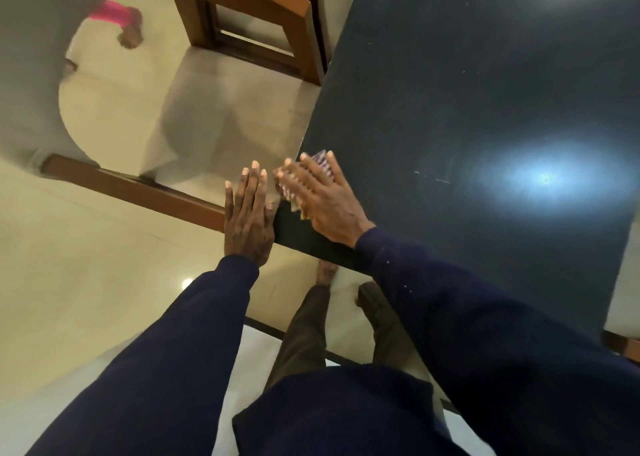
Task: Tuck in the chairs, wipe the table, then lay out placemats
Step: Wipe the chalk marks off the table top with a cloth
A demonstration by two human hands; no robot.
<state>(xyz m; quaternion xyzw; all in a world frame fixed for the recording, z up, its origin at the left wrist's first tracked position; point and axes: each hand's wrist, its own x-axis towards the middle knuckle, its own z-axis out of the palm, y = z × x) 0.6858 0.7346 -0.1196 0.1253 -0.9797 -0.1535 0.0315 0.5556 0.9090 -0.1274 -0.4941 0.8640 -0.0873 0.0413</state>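
Note:
A dark, glossy table [467, 109] fills the right side of the head view, its near left corner in front of me. My right hand [322, 196] lies flat with straight fingers on a small checked cloth [320, 159] at that corner, pressing it on the tabletop. Just beyond the table's left edge, my left hand [247, 213] is held flat with fingers straight, level with the edge and holding nothing. A wooden chair [256, 22] stands at the table's left side, farther back.
A wooden bar, part of another chair [138, 189], lies to the left of my left hand. Pale tiled floor [86, 282] spreads on the left. A white rounded shape [34, 74] sits at upper left. My legs stand at the table's near edge.

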